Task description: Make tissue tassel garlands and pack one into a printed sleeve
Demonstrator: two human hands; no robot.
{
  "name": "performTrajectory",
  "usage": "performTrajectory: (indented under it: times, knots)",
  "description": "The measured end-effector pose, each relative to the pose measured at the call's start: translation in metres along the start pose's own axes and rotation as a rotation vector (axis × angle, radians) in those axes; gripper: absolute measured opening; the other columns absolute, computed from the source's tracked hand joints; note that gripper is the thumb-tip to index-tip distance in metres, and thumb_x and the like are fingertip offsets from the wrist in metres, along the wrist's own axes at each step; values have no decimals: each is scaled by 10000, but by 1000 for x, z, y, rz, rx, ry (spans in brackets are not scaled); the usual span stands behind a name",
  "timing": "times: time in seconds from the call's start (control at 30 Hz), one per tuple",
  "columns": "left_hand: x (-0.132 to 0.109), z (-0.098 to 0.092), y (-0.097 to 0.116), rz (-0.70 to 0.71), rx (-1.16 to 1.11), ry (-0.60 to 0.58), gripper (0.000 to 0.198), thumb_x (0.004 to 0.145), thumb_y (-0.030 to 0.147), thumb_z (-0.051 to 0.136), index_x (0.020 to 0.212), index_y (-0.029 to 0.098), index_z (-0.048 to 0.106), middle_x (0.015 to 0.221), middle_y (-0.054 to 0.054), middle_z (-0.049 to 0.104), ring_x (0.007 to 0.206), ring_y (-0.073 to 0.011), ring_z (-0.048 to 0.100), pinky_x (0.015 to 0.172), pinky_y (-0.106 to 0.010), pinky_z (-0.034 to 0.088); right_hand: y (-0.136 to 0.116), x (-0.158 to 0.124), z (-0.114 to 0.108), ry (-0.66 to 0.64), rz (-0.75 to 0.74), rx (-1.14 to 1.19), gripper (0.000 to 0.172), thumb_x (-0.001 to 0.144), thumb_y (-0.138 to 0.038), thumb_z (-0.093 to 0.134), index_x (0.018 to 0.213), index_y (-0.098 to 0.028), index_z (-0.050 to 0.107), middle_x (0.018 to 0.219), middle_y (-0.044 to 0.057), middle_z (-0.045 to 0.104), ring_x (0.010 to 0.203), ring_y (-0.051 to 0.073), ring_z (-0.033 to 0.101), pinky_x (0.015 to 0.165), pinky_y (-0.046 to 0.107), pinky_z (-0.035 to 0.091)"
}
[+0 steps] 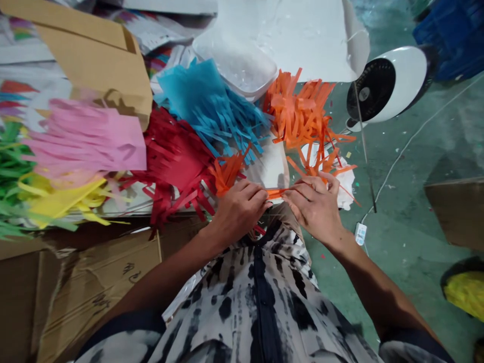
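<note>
An orange fringed paper [275, 193] is stretched between my hands near the table's front edge, its strips fanning out past each hand. My left hand [242, 204] has its fingers closed on the twisted middle part. My right hand [315, 201] pinches the same piece a short way to the right. Behind them lies a pile of orange fringed paper [297, 108]. Blue fringed paper [212, 101] and red fringed paper [179, 156] lie to the left of it.
Pink [91, 138], yellow [64, 196] and green fringes [11, 176] lie at the left. A cardboard box [94, 55] and white plastic tray [238, 65] stand behind. A fan [393, 83] and cable [403, 151] are at the right.
</note>
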State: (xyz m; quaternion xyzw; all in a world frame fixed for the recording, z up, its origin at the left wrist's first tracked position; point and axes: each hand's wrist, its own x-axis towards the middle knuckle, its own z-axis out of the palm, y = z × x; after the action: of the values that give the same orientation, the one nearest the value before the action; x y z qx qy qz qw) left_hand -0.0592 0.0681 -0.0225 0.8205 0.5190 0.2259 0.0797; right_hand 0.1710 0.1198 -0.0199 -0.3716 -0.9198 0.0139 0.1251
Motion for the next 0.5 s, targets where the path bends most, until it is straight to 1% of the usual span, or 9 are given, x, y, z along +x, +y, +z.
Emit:
performTrajectory:
  times: [0.1, 0.2, 0.33, 0.43, 0.5]
  knots:
    - [-2, -2, 0, -86, 32, 18, 176, 1045, 281, 567, 965, 171, 679, 967, -75, 729, 925, -237, 612, 833, -390, 494, 0, 5, -1, 13, 18, 0, 193, 1078, -333, 514, 1010, -273, 685, 967, -1, 753, 1112, 234, 589, 1135, 476, 245]
    - [-4, -6, -1, -163, 94, 18, 177, 1038, 299, 576, 954, 178, 673, 954, -80, 719, 943, -265, 591, 812, -424, 451, 0, 8, -3, -16, 80, -2, 213, 1062, -349, 517, 962, -235, 667, 921, 32, 734, 1068, 259, 565, 1073, 484, 261]
    - [-4, -8, -4, -234, 158, -2, 198, 1023, 339, 603, 909, 184, 652, 927, -88, 699, 922, -282, 570, 789, -445, 409, 1, 13, -5, -64, 139, -11, 217, 1026, -361, 535, 894, -222, 637, 881, 57, 720, 1055, 293, 534, 997, 491, 262]
    - [-1, -9, -5, -255, 188, -33, 201, 1007, 344, 623, 883, 187, 645, 892, -87, 689, 895, -284, 566, 781, -444, 400, 1, 17, -5, -88, 147, -19, 223, 1009, -365, 546, 857, -222, 626, 860, 67, 712, 1037, 299, 521, 959, 487, 265]
    - [1, -9, -4, -266, 201, -45, 184, 995, 341, 640, 900, 184, 655, 906, -92, 697, 899, -285, 570, 783, -443, 404, 0, 19, -5, -92, 149, -26, 221, 1001, -377, 558, 855, -227, 630, 851, 66, 708, 1029, 300, 518, 945, 484, 272]
